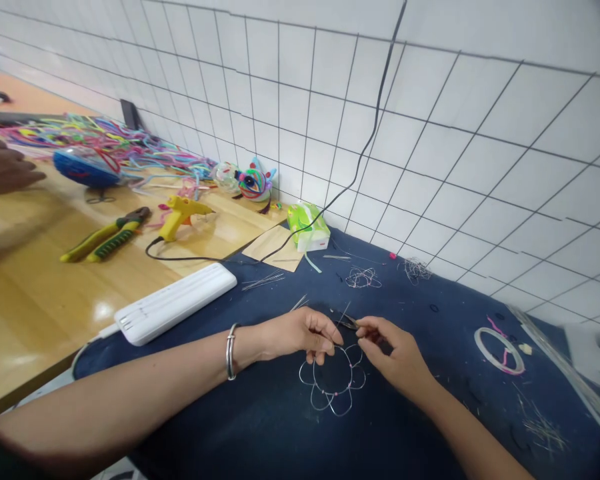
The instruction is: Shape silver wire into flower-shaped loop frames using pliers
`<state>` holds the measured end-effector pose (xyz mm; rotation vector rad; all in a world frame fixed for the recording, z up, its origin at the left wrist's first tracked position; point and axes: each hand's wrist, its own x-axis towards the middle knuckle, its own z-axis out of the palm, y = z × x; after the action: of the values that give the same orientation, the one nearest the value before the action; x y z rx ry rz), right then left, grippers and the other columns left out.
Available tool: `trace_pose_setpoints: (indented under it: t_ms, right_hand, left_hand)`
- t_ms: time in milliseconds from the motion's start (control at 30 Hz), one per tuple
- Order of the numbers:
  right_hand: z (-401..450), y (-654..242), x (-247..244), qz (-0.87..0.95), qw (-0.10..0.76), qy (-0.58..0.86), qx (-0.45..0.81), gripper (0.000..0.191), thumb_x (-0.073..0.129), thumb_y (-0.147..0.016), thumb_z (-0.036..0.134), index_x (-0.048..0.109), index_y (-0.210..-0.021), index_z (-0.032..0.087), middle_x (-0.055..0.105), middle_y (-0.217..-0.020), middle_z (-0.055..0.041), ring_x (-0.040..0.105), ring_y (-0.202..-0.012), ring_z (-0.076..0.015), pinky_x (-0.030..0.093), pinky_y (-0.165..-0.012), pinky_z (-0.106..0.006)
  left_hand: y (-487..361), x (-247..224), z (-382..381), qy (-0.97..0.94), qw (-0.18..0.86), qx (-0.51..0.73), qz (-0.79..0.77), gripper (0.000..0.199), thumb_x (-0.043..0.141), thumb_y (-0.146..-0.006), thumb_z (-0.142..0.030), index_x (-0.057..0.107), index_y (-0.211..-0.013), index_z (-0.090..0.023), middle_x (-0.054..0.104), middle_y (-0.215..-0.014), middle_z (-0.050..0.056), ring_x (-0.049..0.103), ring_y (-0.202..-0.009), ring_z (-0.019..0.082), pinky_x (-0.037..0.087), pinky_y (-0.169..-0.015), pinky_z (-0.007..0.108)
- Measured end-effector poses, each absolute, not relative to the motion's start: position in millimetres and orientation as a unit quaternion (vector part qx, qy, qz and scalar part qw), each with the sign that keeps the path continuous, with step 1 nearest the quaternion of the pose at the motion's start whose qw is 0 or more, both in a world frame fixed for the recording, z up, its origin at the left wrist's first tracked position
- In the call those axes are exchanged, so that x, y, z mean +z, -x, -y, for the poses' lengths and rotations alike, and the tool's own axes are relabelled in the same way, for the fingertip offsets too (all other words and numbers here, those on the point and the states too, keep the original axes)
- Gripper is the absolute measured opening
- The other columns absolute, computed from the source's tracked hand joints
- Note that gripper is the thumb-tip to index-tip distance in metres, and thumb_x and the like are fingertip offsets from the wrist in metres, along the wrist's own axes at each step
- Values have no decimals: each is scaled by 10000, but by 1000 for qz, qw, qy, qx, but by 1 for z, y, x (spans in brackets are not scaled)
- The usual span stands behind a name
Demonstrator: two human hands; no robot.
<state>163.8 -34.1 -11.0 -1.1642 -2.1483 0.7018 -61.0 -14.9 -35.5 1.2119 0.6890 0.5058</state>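
Note:
A flower-shaped silver wire frame (351, 385), a ring with looped petals and small pink bits at its joins, hangs from the closed fingers of my left hand (316, 335). The pinch covers the frame's upper left part. My right hand (393, 347) is closed at the upper right of the frame, its fingertips around the end of small dark-jawed pliers (349, 323). Most of that tool's handle is hidden by the fingers. A short straight wire sticks up beside the jaws.
A white power bank (176, 304) and a tissue pack (307, 227) lie around the dark cloth. Tangled wire (364, 278) and a white coil (499, 351) are there too. Leftward are a glue gun (180, 217), yellow-green pliers (105, 237) and another person's hand (7, 167).

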Motion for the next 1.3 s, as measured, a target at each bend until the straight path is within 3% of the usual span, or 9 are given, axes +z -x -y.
trace_pose_setpoints:
  t_ms: [167, 367, 867, 1100, 1300]
  right_hand:
    - [31, -168, -10, 863, 339, 375, 9, 294, 502, -823, 143, 538, -1107, 210, 599, -988, -68, 564, -894, -167, 484, -801, -333]
    - [34, -169, 1, 912, 233, 303, -150, 414, 483, -832, 99, 485, -1226, 227, 509, -1249, -77, 464, -1104, -230, 428, -899, -411]
    - [32, -170, -11, 915, 202, 325, -132, 184, 492, -851, 168, 606, -995, 176, 634, -895, -63, 531, -879, -183, 397, -778, -338]
    - [35, -166, -18, 901, 225, 360, -89, 162, 482, -860, 200, 614, -951, 172, 631, -832, -53, 542, -772, -159, 391, -705, -301]
    - [36, -167, -14, 895, 226, 376, -77, 176, 482, -858, 184, 614, -973, 186, 629, -874, -51, 546, -791, -162, 389, -721, -304]
  left_hand:
    - [57, -36, 19, -552, 744, 218, -306, 252, 664, -709, -249, 629, -931, -136, 626, -745, 23, 587, -594, 96, 423, -516, 198]
    - [54, -36, 23, -564, 751, 190, -286, 235, 651, -722, -241, 625, -934, -145, 618, -744, 15, 591, -604, 96, 429, -529, 200]
    - [52, -40, 24, -566, 746, 211, -281, 260, 637, -733, -208, 574, -980, -157, 624, -789, 21, 614, -626, 107, 408, -509, 189]
    - [52, -40, 23, -565, 742, 222, -284, 287, 659, -715, -224, 573, -980, -154, 629, -797, 27, 619, -645, 113, 417, -510, 186]
    - [56, -41, 20, -554, 761, 211, -263, 306, 664, -708, -188, 573, -998, -155, 631, -835, 40, 637, -684, 131, 442, -538, 198]
